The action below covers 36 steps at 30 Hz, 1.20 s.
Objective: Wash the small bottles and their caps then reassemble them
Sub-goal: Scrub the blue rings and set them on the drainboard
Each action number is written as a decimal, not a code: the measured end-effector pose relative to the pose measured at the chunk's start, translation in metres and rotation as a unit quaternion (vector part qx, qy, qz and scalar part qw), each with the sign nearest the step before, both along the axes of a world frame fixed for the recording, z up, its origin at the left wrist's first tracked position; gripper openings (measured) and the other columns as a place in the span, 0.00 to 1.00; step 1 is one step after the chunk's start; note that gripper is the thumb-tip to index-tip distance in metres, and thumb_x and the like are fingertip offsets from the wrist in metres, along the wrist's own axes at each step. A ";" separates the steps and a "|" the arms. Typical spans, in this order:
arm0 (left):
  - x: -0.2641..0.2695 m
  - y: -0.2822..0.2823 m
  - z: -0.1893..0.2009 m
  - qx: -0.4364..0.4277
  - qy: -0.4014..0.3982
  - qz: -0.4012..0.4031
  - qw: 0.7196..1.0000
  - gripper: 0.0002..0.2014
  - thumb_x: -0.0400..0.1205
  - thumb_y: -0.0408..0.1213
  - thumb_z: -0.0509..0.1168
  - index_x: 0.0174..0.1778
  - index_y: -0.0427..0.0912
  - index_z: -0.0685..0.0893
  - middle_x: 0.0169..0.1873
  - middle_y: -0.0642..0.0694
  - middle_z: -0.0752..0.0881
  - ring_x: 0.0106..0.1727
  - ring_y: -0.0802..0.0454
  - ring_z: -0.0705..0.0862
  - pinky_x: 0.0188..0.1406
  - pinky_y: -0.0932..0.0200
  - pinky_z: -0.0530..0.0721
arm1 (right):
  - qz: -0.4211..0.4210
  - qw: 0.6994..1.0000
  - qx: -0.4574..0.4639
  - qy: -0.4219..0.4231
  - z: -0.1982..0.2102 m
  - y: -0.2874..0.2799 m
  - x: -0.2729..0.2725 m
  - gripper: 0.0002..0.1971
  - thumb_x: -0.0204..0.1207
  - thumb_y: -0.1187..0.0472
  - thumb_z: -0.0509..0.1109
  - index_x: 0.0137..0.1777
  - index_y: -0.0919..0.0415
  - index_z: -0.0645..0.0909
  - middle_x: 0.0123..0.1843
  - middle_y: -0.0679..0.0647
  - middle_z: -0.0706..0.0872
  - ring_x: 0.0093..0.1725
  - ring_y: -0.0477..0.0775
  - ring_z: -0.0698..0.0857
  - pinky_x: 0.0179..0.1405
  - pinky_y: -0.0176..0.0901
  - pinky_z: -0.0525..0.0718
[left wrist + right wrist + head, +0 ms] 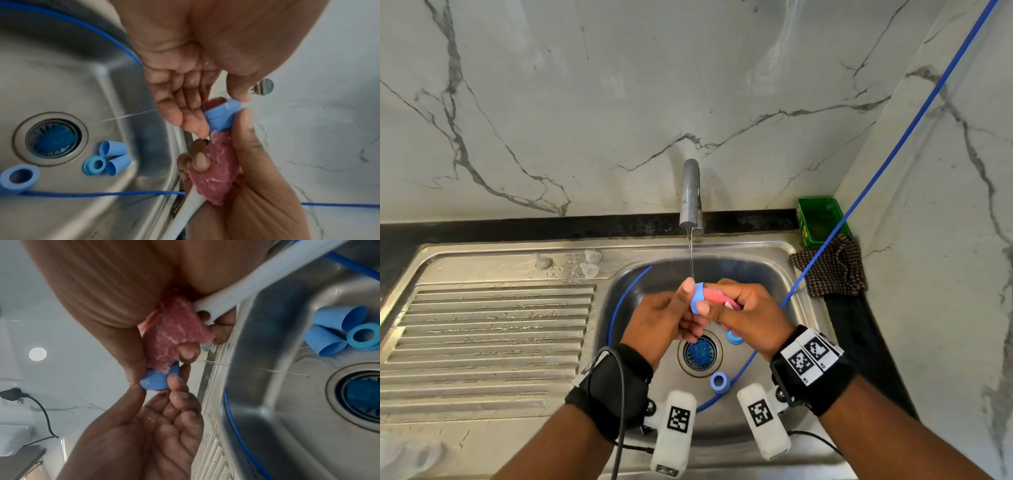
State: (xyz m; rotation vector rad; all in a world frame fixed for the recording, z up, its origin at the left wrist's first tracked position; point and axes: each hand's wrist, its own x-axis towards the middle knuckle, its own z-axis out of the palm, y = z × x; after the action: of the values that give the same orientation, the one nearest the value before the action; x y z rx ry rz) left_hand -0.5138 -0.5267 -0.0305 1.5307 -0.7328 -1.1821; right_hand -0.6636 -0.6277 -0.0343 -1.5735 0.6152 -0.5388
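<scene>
**Blue cap scrubbed under the running tap**

The left hand (pixel 666 317) pinched a blue cap (pixel 697 297) between thumb and forefinger, its other fingers loosely spread beneath. The right hand (pixel 748 320) was wrapped round a pink sponge (pixel 717 295) on a white handle (pixel 185 209), and the sponge's end was pushed through the cap's open middle. Both hands met above the sink (pixel 774 270), just under the tap (pixel 691 195), whose thin stream (pixel 690 253) fell onto the left thumb.

Below the hands, on the basin floor beside the drain (pixel 700 353), lay more blue parts: two cone-shaped caps (pixel 114 154) lying on their sides and touching, a ring-shaped cap (pixel 95 164) against them, and another ring cap (pixel 719 381) nearer the wrists. A blue cord (pixel 876 171) ran past the right hand and looped through the basin. Beyond the left hand, clear pieces (pixel 589 262) sat on the draining board; whether they were the bottles could not be told. Beyond the right hand lay a checked cloth (pixel 832 267) and a green tub (pixel 820 219).
</scene>
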 end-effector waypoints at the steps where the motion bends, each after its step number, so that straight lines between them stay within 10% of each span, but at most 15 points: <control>1: 0.000 0.000 0.002 0.014 0.008 -0.007 1.000 0.26 0.88 0.55 0.57 0.50 0.35 0.90 0.39 0.35 0.92 0.37 0.44 0.88 0.39 0.53 0.87 | -0.007 1.000 0.001 0.003 -0.002 0.000 0.001 0.08 0.78 0.59 0.77 0.46 0.66 0.90 0.32 0.49 0.77 0.29 0.44 0.75 0.32 0.33 0.74; 5: -0.002 0.001 -0.001 -0.019 -0.029 -0.022 0.999 0.23 0.83 0.55 0.61 0.64 0.42 0.85 0.51 0.40 0.91 0.46 0.47 0.90 0.44 0.58 0.89 | -0.080 0.990 0.114 -0.005 -0.010 0.004 0.007 0.06 0.80 0.64 0.75 0.53 0.65 0.91 0.27 0.52 0.78 0.26 0.49 0.71 0.26 0.37 0.72; 10: 0.001 0.005 -0.015 -0.105 -0.207 -0.066 0.970 0.24 0.82 0.31 0.73 0.72 0.55 0.80 0.63 0.52 0.86 0.60 0.56 0.87 0.59 0.65 0.85 | -0.086 0.968 0.235 -0.016 -0.008 0.003 0.009 0.09 0.83 0.59 0.71 0.49 0.60 0.93 0.40 0.58 0.91 0.29 0.53 0.72 0.30 0.46 0.67; 13: 0.000 0.002 -0.012 -0.087 -0.157 -0.028 0.983 0.18 0.84 0.34 0.70 0.70 0.46 0.82 0.53 0.47 0.91 0.51 0.53 0.91 0.52 0.64 0.86 | -0.090 0.977 0.191 -0.005 -0.012 0.007 0.011 0.10 0.83 0.54 0.72 0.52 0.57 0.93 0.37 0.63 0.84 0.31 0.57 0.72 0.31 0.47 0.70; 17: 0.002 0.002 -0.003 -0.049 0.003 0.003 0.999 0.20 0.81 0.45 0.67 0.64 0.36 0.86 0.46 0.37 0.92 0.43 0.46 0.92 0.45 0.57 0.90 | -0.062 0.995 0.074 -0.007 -0.009 0.005 0.010 0.08 0.82 0.61 0.73 0.56 0.61 0.91 0.30 0.46 0.81 0.27 0.46 0.77 0.29 0.39 0.77; 20: 0.003 0.002 0.003 0.024 0.086 -0.004 0.996 0.24 0.84 0.52 0.62 0.53 0.31 0.89 0.40 0.32 0.92 0.37 0.45 0.92 0.37 0.58 0.91 | -0.007 0.999 -0.048 0.020 -0.006 0.003 0.005 0.09 0.77 0.58 0.78 0.54 0.59 0.91 0.39 0.57 0.85 0.37 0.57 0.84 0.40 0.51 0.85; 24: 0.003 0.000 -0.002 0.021 0.055 -0.020 0.998 0.25 0.83 0.54 0.63 0.63 0.36 0.85 0.49 0.36 0.92 0.46 0.43 0.93 0.46 0.53 0.92 | -0.043 0.998 0.042 0.012 -0.009 0.004 0.007 0.05 0.80 0.64 0.75 0.50 0.65 0.91 0.25 0.42 0.80 0.26 0.40 0.76 0.30 0.34 0.74; 29: 0.007 0.003 -0.018 -0.096 -0.180 -0.071 0.976 0.27 0.80 0.30 0.75 0.72 0.57 0.81 0.64 0.54 0.86 0.60 0.54 0.88 0.60 0.62 0.86 | -0.081 0.980 0.180 0.012 -0.014 0.001 0.010 0.08 0.82 0.62 0.72 0.53 0.65 0.92 0.37 0.65 0.83 0.27 0.50 0.71 0.26 0.39 0.70; 36: 0.004 0.000 -0.008 -0.042 0.056 0.008 0.998 0.18 0.82 0.42 0.68 0.64 0.36 0.86 0.46 0.34 0.92 0.44 0.45 0.92 0.45 0.57 0.90 | -0.028 0.999 -0.010 0.031 -0.008 0.001 0.007 0.06 0.81 0.59 0.75 0.55 0.54 0.91 0.36 0.45 0.87 0.35 0.43 0.85 0.37 0.38 0.81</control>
State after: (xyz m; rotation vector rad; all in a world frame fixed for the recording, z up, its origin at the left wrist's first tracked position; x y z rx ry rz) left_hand -0.5101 -0.5266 -0.0386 1.3880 -0.6865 -1.2000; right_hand -0.6567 -0.6264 -0.0420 -1.6002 0.7039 -0.5404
